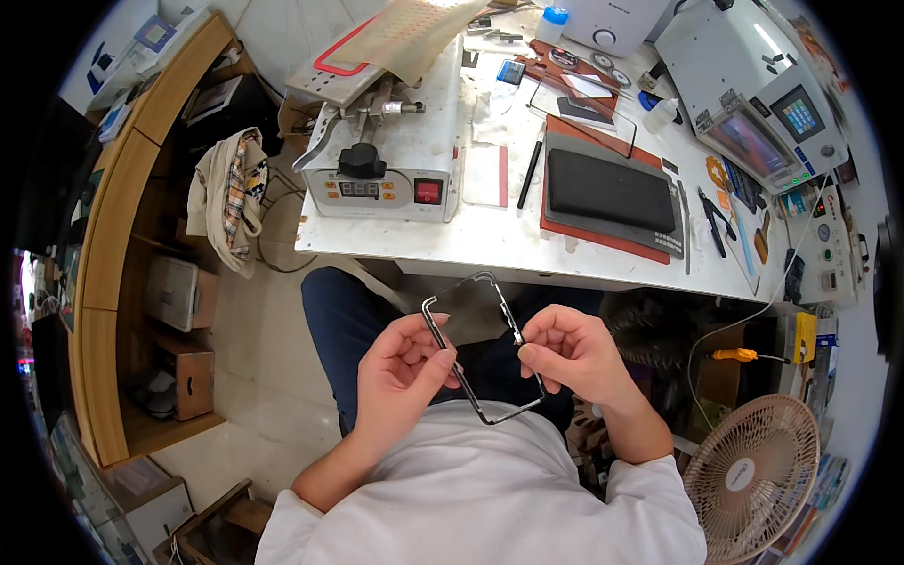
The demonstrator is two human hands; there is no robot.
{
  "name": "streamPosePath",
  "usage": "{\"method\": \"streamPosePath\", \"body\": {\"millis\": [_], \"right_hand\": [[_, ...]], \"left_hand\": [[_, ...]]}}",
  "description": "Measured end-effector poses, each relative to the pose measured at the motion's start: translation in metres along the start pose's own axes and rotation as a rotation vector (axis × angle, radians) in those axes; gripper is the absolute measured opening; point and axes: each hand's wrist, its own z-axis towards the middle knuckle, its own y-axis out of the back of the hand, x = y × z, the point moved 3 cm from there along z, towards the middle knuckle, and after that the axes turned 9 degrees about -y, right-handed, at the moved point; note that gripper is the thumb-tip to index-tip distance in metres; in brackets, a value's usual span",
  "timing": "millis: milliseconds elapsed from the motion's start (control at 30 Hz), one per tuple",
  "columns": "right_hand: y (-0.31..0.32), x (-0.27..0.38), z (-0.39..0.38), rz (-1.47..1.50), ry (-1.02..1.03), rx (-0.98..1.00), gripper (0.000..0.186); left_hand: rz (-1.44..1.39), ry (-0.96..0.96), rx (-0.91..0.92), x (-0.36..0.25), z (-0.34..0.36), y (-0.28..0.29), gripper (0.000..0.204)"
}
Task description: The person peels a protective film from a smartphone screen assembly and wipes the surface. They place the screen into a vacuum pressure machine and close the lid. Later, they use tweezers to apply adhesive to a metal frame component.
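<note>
Over my lap, in front of the bench edge, I hold up a thin black and silver phone frame [473, 394] with an empty middle. It is tilted, with its far end higher than its near end. My left hand [400, 372] pinches its left long side between thumb and fingers. On the opposite long side, my right hand [574, 353] grips it with thumb and forefinger. Small notches and bits of metal show along the right side near my right fingertips. Nothing else is in either hand.
Ahead stands a white workbench [377, 243] bearing a heating machine [395, 188], a black pad [612, 191], a black pen [530, 174] and pliers [718, 223]. A device with a small screen [799, 114] sits at the right. A fan [753, 480] is near my right elbow, wooden shelving [122, 217] at left.
</note>
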Motion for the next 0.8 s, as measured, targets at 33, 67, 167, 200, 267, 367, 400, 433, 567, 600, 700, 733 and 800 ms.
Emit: {"method": "streamPosePath", "body": {"millis": [33,67,167,200,267,367,400,433,567,600,700,733,800], "right_hand": [[0.000,0.000,-0.001,0.002,0.000,0.001,0.011],[-0.001,0.000,-0.001,0.003,0.000,0.002,0.011],[-0.003,-0.001,-0.003,-0.001,0.000,0.003,0.010],[-0.003,-0.001,-0.003,0.000,0.005,0.002,0.010],[-0.002,-0.003,-0.005,0.002,0.014,-0.002,0.011],[-0.001,-0.002,-0.007,-0.003,0.018,-0.016,0.011],[-0.001,-0.002,-0.008,-0.008,0.021,-0.010,0.011],[-0.001,-0.001,-0.009,-0.012,0.024,-0.006,0.011],[-0.002,0.000,-0.014,-0.008,0.037,0.017,0.011],[-0.002,-0.001,-0.015,-0.008,0.042,0.023,0.011],[-0.002,-0.004,-0.018,-0.015,0.046,0.035,0.011],[-0.002,-0.005,-0.019,-0.022,0.041,0.036,0.012],[-0.001,-0.005,-0.021,-0.034,0.040,0.035,0.011]], "left_hand": [[0.012,0.001,0.002,0.000,-0.001,-0.002,0.037],[0.030,-0.009,0.000,0.000,-0.003,-0.002,0.038],[0.081,-0.036,-0.010,-0.001,-0.005,-0.003,0.039],[0.096,-0.046,-0.013,-0.001,-0.005,-0.004,0.039],[0.098,-0.053,-0.006,-0.003,-0.006,-0.005,0.039],[0.071,-0.048,0.018,-0.007,-0.010,-0.008,0.041],[0.066,-0.043,0.025,-0.008,-0.012,-0.011,0.042],[0.061,-0.039,0.033,-0.010,-0.014,-0.013,0.042],[0.159,-0.063,0.056,-0.011,-0.018,-0.015,0.044],[0.166,-0.058,0.055,-0.012,-0.020,-0.016,0.044],[0.199,-0.052,0.049,-0.013,-0.023,-0.018,0.045],[0.211,-0.053,0.046,-0.014,-0.023,-0.019,0.045],[0.213,-0.053,0.061,-0.015,-0.023,-0.020,0.045]]}}
